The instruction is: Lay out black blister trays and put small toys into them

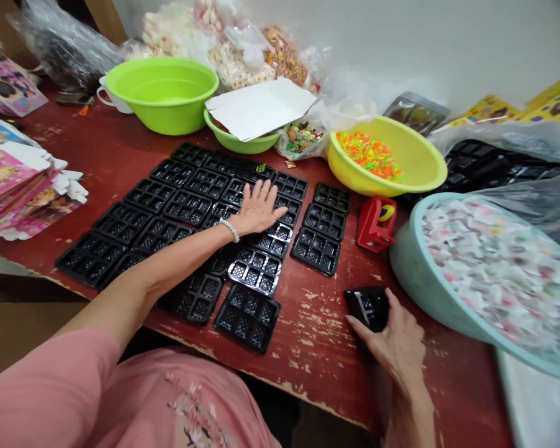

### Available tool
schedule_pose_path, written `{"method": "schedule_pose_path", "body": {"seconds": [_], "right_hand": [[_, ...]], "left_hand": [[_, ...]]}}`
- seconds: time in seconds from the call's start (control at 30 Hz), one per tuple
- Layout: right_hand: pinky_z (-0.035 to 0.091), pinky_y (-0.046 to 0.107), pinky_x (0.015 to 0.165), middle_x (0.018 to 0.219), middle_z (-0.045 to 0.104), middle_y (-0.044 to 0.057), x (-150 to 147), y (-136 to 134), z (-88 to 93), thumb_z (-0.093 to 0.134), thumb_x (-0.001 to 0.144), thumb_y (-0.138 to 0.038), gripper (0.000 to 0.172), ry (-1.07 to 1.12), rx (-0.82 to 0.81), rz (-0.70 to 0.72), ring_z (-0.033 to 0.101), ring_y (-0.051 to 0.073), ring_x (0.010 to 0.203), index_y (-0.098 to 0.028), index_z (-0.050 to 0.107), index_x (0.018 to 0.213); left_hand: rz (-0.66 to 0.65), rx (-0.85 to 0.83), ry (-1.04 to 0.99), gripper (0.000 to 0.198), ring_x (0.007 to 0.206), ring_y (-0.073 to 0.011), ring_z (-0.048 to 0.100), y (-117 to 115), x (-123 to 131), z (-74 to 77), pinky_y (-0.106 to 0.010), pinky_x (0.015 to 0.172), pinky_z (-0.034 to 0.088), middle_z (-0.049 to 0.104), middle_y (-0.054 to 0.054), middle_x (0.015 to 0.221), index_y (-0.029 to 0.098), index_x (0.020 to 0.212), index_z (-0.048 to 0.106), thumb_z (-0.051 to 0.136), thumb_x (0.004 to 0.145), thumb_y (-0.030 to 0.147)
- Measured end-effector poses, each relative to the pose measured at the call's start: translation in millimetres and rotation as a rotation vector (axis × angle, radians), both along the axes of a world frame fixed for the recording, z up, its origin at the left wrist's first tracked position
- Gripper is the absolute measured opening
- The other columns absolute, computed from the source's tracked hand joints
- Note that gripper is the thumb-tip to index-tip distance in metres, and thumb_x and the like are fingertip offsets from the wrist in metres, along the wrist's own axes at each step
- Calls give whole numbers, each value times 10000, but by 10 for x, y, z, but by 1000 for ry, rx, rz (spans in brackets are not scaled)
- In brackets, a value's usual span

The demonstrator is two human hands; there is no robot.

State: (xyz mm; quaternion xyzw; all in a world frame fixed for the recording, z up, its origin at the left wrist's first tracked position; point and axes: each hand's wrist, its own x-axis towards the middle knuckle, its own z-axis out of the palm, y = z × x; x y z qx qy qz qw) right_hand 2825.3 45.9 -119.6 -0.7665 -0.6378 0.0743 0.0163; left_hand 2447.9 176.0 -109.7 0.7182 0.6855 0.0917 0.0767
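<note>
Across the red bench [317,348], as the head view shows it, black trays [186,206] with divided cells lie in close rows, and a short column of three [316,250] stands just to their right. The left hand [260,208] is palm down over the rows, its fingers spread; how firmly it rests on them I cannot tell. A pale beaded bracelet [231,228] circles that wrist. Near the bench's front, well apart from the rows, the right hand [401,339] grips another black tray [364,306] between thumb and fingers, hiding part of it. A small green packet [260,168] lies at the back of the rows.

Behind the right hand stands a red tape dispenser [368,230], between the column and a pale blue basin [415,267] heaped with white-wrapped pieces [494,267]. Farther back are a yellow bowl [378,185] of bright pieces [366,152], a small green bowl [242,146] partly covered by white card [261,109], and a large green bowl [168,115]. Folded pink cartons [18,180] are stacked at far left.
</note>
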Motion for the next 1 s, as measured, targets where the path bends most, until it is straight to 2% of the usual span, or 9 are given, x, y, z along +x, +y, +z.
{"method": "schedule_pose_path", "body": {"seconds": [0.27, 0.37, 0.43, 0.67, 0.8, 0.87, 0.9, 0.97, 1.0], "right_hand": [[471, 661, 1022, 1519, 498, 230, 8, 2, -3, 567, 752, -809, 1086, 4, -5, 2, 525, 509, 1297, -202, 355, 1626], [468, 662, 1025, 1520, 497, 231, 5, 0, -1, 593, 750, -789, 1080, 8, -7, 6, 523, 512, 1294, -199, 358, 1623], [467, 667, 1024, 1513, 500, 238, 1, -2, 0, 606, 755, -772, 1073, 6, -3, 13, 529, 516, 1283, -192, 356, 1623], [460, 663, 1028, 1482, 534, 246, 3, -6, -10, 663, 748, -716, 1041, 43, 35, 27, 530, 502, 1289, -184, 396, 1601], [398, 627, 1142, 1523, 521, 226, -97, -58, 67, 747, 687, -644, 1083, 283, 109, -6, 495, 447, 1377, -165, 396, 1591], [381, 585, 1189, 1565, 485, 209, -231, -109, 153, 774, 689, -632, 1116, 548, 144, -31, 485, 401, 1417, -169, 348, 1612], [383, 568, 1199, 1578, 474, 196, -319, -138, 202, 782, 699, -633, 1123, 697, 152, -28, 487, 382, 1426, -182, 324, 1621], [397, 556, 1202, 1577, 479, 168, -523, -197, 301, 809, 708, -631, 1124, 953, 141, 21, 502, 363, 1422, -227, 304, 1626], [406, 558, 1198, 1567, 490, 155, -628, -225, 343, 827, 702, -627, 1122, 1045, 128, 62, 513, 360, 1410, -249, 308, 1621]], "left_hand": [[319, -16, -25, 750, 1622, -414, 127, -38, -1133, -91, -660, 1284, 16, 212, -186, 1751, 77, 1663, 291, 302, 1083, 552], [387, -26, -69, 733, 1614, -432, 134, -74, -1389, -136, -681, 1277, 13, 232, -202, 1741, 60, 1646, 303, 334, 1087, 534], [386, -16, -76, 715, 1615, -419, 133, -100, -1431, -160, -686, 1278, 2, 233, -191, 1744, 59, 1637, 295, 342, 1093, 520], [194, 19, -96, 658, 1630, -347, 141, -175, -1113, -192, -616, 1322, -7, 276, -97, 1745, 179, 1610, 383, 454, 1052, 520], [104, 137, -271, 600, 1629, -376, 120, -278, -807, 2, -629, 1317, -59, 342, -89, 1716, 216, 1561, 466, 517, 1017, 463], [-36, 143, -465, 548, 1584, -375, 257, -433, -504, 166, -609, 1324, 53, 448, -123, 1645, 187, 1487, 544, 557, 989, 414], [-137, 95, -601, 492, 1514, -355, 385, -549, -313, 251, -567, 1308, 182, 527, -135, 1573, 187, 1420, 597, 582, 975, 396], [-303, -21, -721, 350, 1191, -257, 651, -835, 104, 401, -419, 1084, 489, 721, -78, 1278, 226, 1208, 698, 604, 969, 463], [-400, -190, -881, 330, 1009, -219, 686, -989, 305, 458, -365, 932, 537, 753, -61, 1103, 218, 1131, 707, 588, 982, 486]]}}
